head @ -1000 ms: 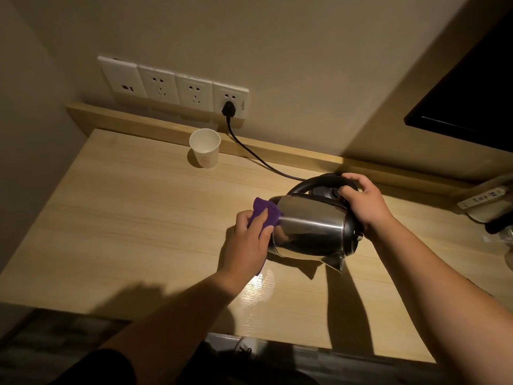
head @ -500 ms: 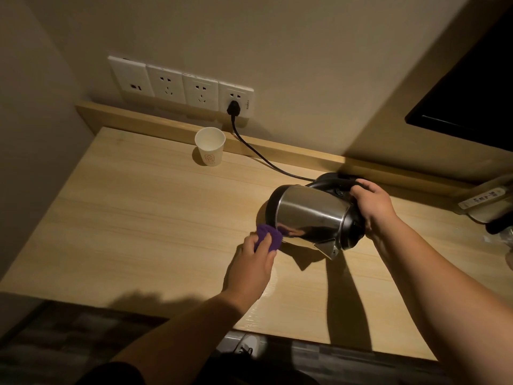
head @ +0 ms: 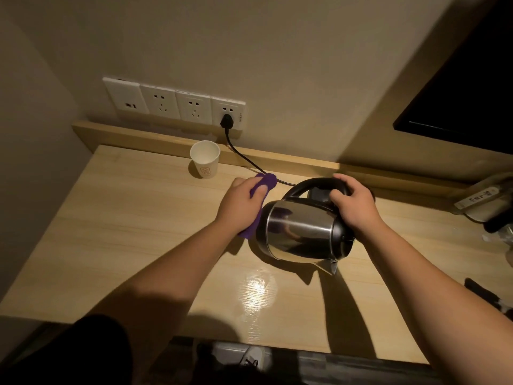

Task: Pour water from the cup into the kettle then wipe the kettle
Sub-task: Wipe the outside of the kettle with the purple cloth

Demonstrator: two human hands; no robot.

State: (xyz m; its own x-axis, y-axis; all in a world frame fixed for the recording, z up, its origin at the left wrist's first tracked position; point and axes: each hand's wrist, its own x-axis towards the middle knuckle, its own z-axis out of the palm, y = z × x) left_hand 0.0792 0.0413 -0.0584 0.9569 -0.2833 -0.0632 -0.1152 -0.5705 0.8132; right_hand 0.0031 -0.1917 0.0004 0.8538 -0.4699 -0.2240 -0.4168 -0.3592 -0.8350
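Gripping the kettle [head: 299,232] handle, right hand [head: 354,201] tilts it; left hand [head: 238,204] clutches purple cloth [head: 265,181] alongside.

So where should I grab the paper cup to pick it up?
Probably around the paper cup at its side wall, coming from the front: it stands upright and open-topped near the back ledge, with the black cord close on its right.

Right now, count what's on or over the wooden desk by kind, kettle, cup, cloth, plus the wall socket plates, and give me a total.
Kettle: 1, tilted, right hand on its handle
Paper cup: 1
Purple cloth: 1, in left hand
Wall socket plates: 4, one with a black plug
Total: 7
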